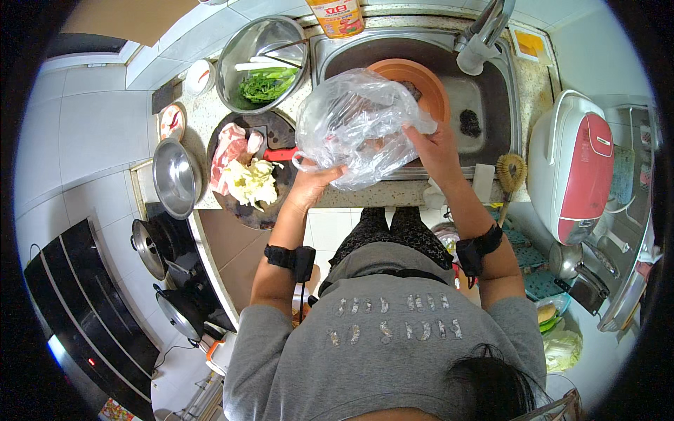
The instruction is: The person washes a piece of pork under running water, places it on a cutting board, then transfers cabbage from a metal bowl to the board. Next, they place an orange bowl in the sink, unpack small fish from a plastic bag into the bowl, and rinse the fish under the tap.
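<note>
A clear plastic bag (363, 131) is spread between my two hands above the front edge of the sink (505, 105). My left hand (316, 181) pinches the bag's lower left side near a loop of its handle. At its right edge, my right hand (433, 150) grips the plastic. The bag partly covers an orange-brown plastic basin (439, 94) in the sink; something dark shows inside the basin. Left of the bag, a round cutting board (284, 131) bears raw meat (229, 152), pale cabbage leaves (251, 181) and a knife with a red handle (279, 153).
A steel bowl (226, 68) with green vegetables stands behind the board. An empty-looking metal bowl (176, 179) sits at the counter's left edge. The faucet (476, 50) overhangs the sink. To the right are a scrub brush (511, 171) and a rice cooker (574, 163).
</note>
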`<state>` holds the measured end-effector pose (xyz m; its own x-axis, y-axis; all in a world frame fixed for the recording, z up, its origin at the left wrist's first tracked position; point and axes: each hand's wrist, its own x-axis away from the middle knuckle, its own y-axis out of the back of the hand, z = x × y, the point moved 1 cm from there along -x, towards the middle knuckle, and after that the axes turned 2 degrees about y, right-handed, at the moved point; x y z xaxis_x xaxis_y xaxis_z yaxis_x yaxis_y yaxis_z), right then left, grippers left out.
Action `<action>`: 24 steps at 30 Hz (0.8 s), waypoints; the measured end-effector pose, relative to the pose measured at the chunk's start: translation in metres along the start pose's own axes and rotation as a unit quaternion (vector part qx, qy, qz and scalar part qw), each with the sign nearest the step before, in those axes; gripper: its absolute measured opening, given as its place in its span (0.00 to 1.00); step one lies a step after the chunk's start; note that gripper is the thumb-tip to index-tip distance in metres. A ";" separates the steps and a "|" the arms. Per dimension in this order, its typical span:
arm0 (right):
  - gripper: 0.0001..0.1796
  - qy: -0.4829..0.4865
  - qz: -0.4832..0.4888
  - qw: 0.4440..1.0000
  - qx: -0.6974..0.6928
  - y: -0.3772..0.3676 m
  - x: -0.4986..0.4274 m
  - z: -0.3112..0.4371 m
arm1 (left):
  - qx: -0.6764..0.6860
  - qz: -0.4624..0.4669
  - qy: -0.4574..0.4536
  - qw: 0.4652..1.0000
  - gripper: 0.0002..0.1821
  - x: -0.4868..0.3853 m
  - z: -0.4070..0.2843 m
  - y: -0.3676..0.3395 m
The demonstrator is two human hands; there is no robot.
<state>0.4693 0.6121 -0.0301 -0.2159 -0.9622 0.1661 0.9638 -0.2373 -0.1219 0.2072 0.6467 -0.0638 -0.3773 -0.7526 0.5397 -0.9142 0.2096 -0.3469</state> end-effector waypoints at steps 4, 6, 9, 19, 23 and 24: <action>0.14 -0.089 0.013 0.995 -0.043 0.006 -0.001 -0.008 | 0.043 0.017 0.019 0.999 0.37 0.003 -0.007 -0.006; 0.14 -0.164 0.036 0.985 -0.041 0.010 -0.001 -0.014 | 0.090 0.042 0.036 0.994 0.36 0.006 -0.012 -0.009; 0.17 -0.212 0.020 0.967 -0.137 0.011 0.000 -0.021 | 0.140 0.071 0.035 0.987 0.35 0.012 -0.016 -0.015; 0.17 -0.143 0.032 0.949 -0.280 0.009 0.011 -0.020 | 0.097 -0.031 0.129 0.986 0.32 0.008 -0.013 -0.036; 0.17 -0.126 0.076 0.985 -0.094 0.014 0.009 -0.028 | 0.055 -0.016 0.107 0.993 0.29 0.009 -0.010 -0.047; 0.17 -0.128 0.084 0.988 -0.025 0.014 0.009 -0.030 | 0.051 -0.029 0.118 0.991 0.27 0.008 -0.011 -0.047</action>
<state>0.4766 0.5960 -0.0599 -0.0006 -0.9250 0.3800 0.9724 -0.0892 -0.2158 0.2459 0.6373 -0.0348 -0.3605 -0.5920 0.7208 -0.9200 0.0982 -0.3794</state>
